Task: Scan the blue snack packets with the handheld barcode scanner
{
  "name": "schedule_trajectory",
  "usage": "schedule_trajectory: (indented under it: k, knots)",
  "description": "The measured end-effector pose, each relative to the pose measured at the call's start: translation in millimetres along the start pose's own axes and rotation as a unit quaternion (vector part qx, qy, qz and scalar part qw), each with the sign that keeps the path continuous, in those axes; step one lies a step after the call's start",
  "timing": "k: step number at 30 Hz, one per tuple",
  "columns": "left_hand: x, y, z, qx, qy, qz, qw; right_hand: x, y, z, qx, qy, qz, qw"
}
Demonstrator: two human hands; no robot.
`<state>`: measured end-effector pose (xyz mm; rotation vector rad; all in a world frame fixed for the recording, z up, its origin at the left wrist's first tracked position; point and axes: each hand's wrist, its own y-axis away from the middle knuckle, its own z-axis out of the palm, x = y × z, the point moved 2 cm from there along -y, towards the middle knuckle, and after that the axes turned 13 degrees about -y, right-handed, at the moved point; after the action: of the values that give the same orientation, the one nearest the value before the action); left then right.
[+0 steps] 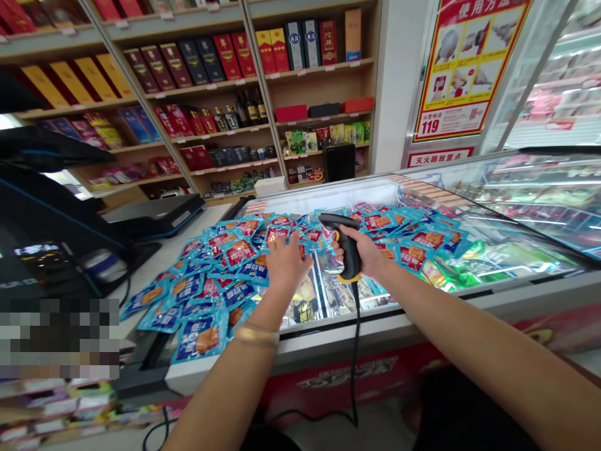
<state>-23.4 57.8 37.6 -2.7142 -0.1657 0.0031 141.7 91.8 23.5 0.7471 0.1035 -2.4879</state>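
My right hand (364, 250) is wrapped round the handle of a black and yellow barcode scanner (350, 254), whose head points left and whose cord hangs down over the freezer's front. My left hand (287, 262), with a gold bangle (256, 335) on the wrist, reaches over the pile with its fingers apart. Its fingertips are at a red and blue snack packet (277, 234); whether they touch it I cannot tell. Many more snack packets (239, 253) lie in a heap to the left, and another group of packets (413, 255) spreads to the right, all on the glass lid.
Under the packets stands a glass-topped chest freezer (328, 347) with wrapped goods inside. A scale (154, 213) and a dark checkout machine (61, 225) stand at left. Boxed bottles fill the shelves (201, 88) behind. The scanner cord (353, 376) loops below.
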Motion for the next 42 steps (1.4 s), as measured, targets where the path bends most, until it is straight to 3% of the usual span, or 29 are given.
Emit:
schedule_trajectory:
  k: [3, 5, 7, 11, 13, 15, 19, 22, 25, 32, 34, 37, 39, 42]
  knots:
    - [-8, -7, 2.3, 0.068, 0.138, -0.044, 0.987, 0, 3, -4, -0.011, -0.005, 0.000, 1.000]
    - [-11, -12, 3.9, 0.100, 0.287, -0.076, 0.950, 0, 5, -4, -0.020, -0.004, 0.008, 1.000]
    - [-11, -16, 5.9, 0.098, 0.466, -0.114, 0.872, 2, 7, -2, -0.033, 0.004, 0.020, 0.999]
    - [-6, -20, 9.8, 0.000, 0.728, -0.191, 0.659, 4, 10, 2, -0.043, 0.023, 0.039, 0.998]
    - [-4, -20, 10.2, -0.044, 0.771, -0.204, 0.602, 5, 11, 4, -0.044, 0.028, 0.043, 0.998]
    - [-3, -20, 10.2, -0.061, 0.780, -0.214, 0.584, 5, 12, 6, -0.045, 0.033, 0.043, 0.998]
    - [-3, -20, 11.1, -0.059, 0.779, -0.239, 0.577, 5, 13, 8, -0.045, 0.037, 0.051, 0.997]
    - [-2, -19, 11.6, -0.056, 0.769, -0.245, 0.588, 5, 14, 9, -0.046, 0.040, 0.064, 0.996]
    - [-2, -19, 11.6, -0.056, 0.761, -0.238, 0.601, 6, 14, 9, -0.049, 0.041, 0.071, 0.995]
    - [-1, -18, 13.1, -0.049, 0.767, -0.229, 0.598, 8, 14, 9, -0.059, 0.050, 0.070, 0.995]
    - [-1, -18, 15.5, -0.044, 0.760, -0.215, 0.611, 8, 13, 9, -0.062, 0.047, 0.067, 0.995]
    - [2, -18, 20.4, -0.045, 0.718, -0.187, 0.669, 4, 14, 8, -0.054, 0.034, 0.058, 0.996]
    - [9, -19, 22.3, -0.042, 0.668, -0.148, 0.728, -4, 17, 5, -0.038, 0.024, 0.043, 0.998]
    - [29, -24, 20.0, -0.008, 0.557, -0.036, 0.830, -24, 26, -4, 0.002, 0.013, -0.004, 1.000]
